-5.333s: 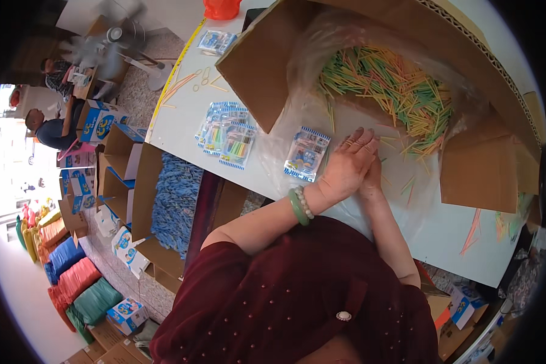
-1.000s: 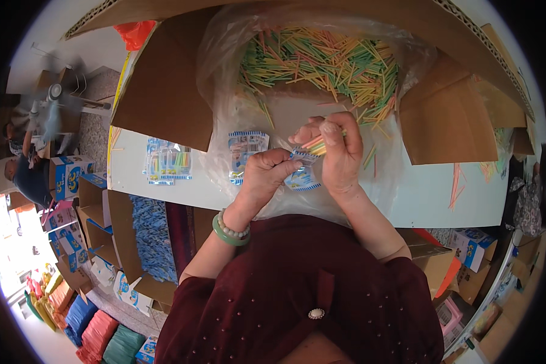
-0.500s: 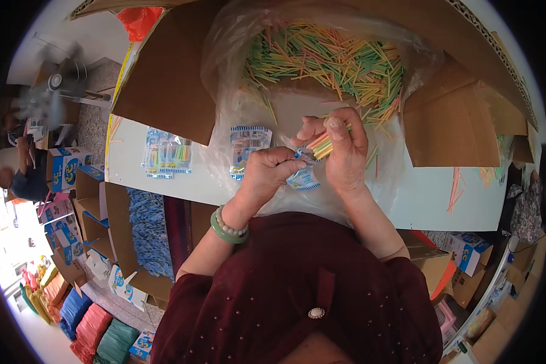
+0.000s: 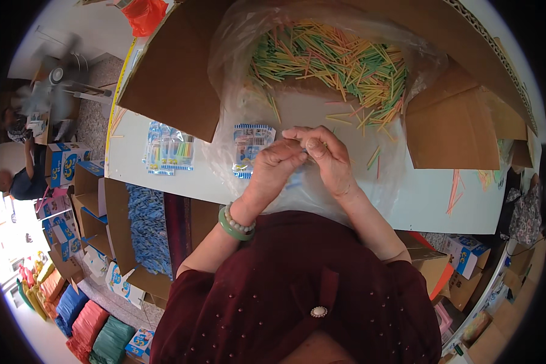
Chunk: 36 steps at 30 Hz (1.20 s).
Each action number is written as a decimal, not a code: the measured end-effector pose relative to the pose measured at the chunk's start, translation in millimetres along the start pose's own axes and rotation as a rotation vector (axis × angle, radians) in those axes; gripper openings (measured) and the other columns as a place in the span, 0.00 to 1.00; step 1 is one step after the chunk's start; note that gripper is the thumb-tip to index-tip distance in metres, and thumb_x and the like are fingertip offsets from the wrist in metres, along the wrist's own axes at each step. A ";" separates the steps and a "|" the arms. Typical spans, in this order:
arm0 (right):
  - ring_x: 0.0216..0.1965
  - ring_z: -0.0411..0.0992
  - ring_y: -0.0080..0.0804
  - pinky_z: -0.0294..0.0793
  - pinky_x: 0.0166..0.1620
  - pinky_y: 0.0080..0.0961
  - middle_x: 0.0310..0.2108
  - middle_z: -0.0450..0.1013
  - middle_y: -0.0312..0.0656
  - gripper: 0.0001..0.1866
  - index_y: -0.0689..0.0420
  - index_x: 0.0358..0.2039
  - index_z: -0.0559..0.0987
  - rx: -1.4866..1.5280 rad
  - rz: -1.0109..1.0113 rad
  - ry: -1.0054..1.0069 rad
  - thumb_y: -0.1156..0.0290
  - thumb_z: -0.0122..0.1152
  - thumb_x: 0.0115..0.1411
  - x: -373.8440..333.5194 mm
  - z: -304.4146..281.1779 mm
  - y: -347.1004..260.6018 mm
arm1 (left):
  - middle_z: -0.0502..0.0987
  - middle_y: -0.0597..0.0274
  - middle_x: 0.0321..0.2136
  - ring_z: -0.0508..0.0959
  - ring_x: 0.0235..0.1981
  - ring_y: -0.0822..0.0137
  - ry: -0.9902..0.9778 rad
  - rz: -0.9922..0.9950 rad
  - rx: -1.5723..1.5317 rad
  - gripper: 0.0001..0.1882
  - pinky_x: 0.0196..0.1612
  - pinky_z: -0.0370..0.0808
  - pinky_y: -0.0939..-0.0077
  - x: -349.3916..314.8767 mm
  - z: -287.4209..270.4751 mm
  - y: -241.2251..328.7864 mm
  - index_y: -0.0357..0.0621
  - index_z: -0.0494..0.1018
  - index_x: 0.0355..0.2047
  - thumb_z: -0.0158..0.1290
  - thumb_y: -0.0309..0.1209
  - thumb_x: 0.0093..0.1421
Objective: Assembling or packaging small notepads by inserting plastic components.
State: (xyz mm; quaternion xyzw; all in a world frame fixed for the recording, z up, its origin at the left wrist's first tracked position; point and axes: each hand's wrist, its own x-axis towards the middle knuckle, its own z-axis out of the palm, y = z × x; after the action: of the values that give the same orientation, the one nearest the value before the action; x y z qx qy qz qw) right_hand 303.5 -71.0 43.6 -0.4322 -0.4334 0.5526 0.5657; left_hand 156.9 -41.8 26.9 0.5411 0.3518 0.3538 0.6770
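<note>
Both hands meet over the near side of the table. My left hand [image 4: 272,165], with a green bangle and beads at its wrist, pinches the top of a small plastic packet [image 4: 295,180], which hangs blurred below the fingers. My right hand [image 4: 330,162] is closed against the left fingertips at the packet's mouth. Only a trace of colour shows at its fingers; the bunch of thin sticks there is almost wholly hidden. A printed blue-and-white packet [image 4: 253,148] lies just left of my hands. Farther left lie several filled packets [image 4: 168,148].
Beyond my hands, a clear plastic liner [image 4: 227,67] in an open cardboard box [image 4: 170,79] holds a heap of coloured sticks [image 4: 340,60]. Loose sticks [image 4: 374,156] lie to the right. A box of blue packets [image 4: 148,224] stands below the table's left edge. Other people work at far left.
My right hand has moved left and closed against my left hand. The bunch of sticks that stood out of its fingers is now nearly hidden. The view has shifted slightly.
</note>
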 end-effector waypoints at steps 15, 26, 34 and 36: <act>0.37 0.70 0.26 0.68 0.44 0.23 0.34 0.73 0.38 0.10 0.64 0.34 0.76 -0.589 0.005 -0.048 0.77 0.60 0.50 -14.2 -8.9 -33.9 | 0.75 0.63 0.41 0.72 0.43 0.71 -0.040 0.033 -0.312 0.12 0.49 0.68 0.77 -15.0 -23.7 11.8 0.35 0.74 0.44 0.51 0.26 0.61; 0.35 0.68 0.22 0.68 0.41 0.22 0.31 0.72 0.35 0.09 0.61 0.33 0.77 -0.404 0.167 -0.050 0.74 0.62 0.50 -11.4 -4.2 -17.2 | 0.74 0.62 0.39 0.71 0.42 0.71 0.055 0.063 -0.115 0.11 0.45 0.68 0.76 -18.1 -27.8 16.1 0.36 0.76 0.41 0.54 0.25 0.57; 0.36 0.70 0.20 0.69 0.42 0.19 0.33 0.75 0.32 0.12 0.60 0.38 0.78 -0.285 0.306 -0.122 0.71 0.61 0.53 -4.5 6.4 -8.3 | 0.71 0.63 0.29 0.69 0.30 0.69 0.206 0.321 0.056 0.04 0.38 0.68 0.75 -22.2 -18.5 26.8 0.37 0.75 0.31 0.54 0.24 0.55; 0.37 0.71 0.21 0.70 0.42 0.18 0.34 0.74 0.31 0.12 0.61 0.38 0.79 -0.231 0.270 -0.126 0.70 0.61 0.54 -1.5 11.6 -6.4 | 0.70 0.63 0.27 0.68 0.29 0.69 0.238 0.210 -0.032 0.05 0.38 0.68 0.75 -25.5 -19.7 36.6 0.36 0.75 0.32 0.54 0.24 0.55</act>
State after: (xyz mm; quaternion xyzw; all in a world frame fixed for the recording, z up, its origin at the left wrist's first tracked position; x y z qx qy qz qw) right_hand 293.8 -72.5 52.7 -0.5131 -0.4667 0.5959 0.4049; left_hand 123.5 -48.3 61.9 0.5185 0.3653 0.4897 0.5983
